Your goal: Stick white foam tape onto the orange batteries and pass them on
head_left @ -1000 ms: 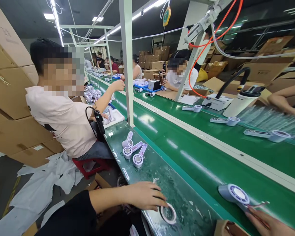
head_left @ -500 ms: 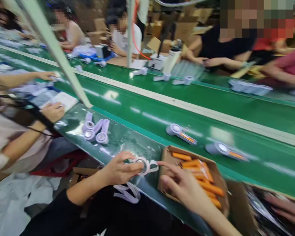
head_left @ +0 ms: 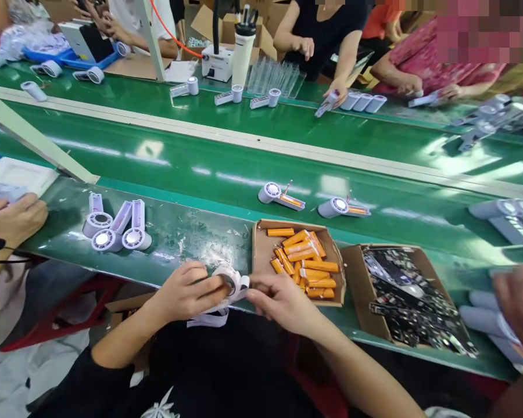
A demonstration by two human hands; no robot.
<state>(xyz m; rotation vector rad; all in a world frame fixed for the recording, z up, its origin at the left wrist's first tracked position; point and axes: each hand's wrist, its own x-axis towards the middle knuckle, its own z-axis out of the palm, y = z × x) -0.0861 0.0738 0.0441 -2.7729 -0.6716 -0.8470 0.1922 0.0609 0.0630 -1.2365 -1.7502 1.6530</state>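
Observation:
My left hand (head_left: 198,290) is wrapped round a roll of white tape (head_left: 226,273), held on edge just above the front of the bench. A short looped strip (head_left: 244,283) comes off the roll's right side. Thumb and forefinger of my right hand (head_left: 279,296) close on that strip. Below the roll hangs another white strip (head_left: 209,319) over the bench edge. Beyond my right hand stands a cardboard tray (head_left: 258,249) of orange cylindrical batteries (head_left: 305,247). Several pale lavender handheld-fan housings (head_left: 135,238) lie to the left of my hands.
A carton (head_left: 357,284) of black small parts is on the right. Fan housings with orange batteries (head_left: 290,201) lie on the green conveyor (head_left: 192,151). A co-worker's hand (head_left: 17,220) is at left, another (head_left: 518,302) at right. A slanted metal post (head_left: 39,139) rises at left.
My view has turned to the right. My right hand has gone from a pointing forefinger at the tape loop to a pinch on the strip. The left hand keeps the roll.

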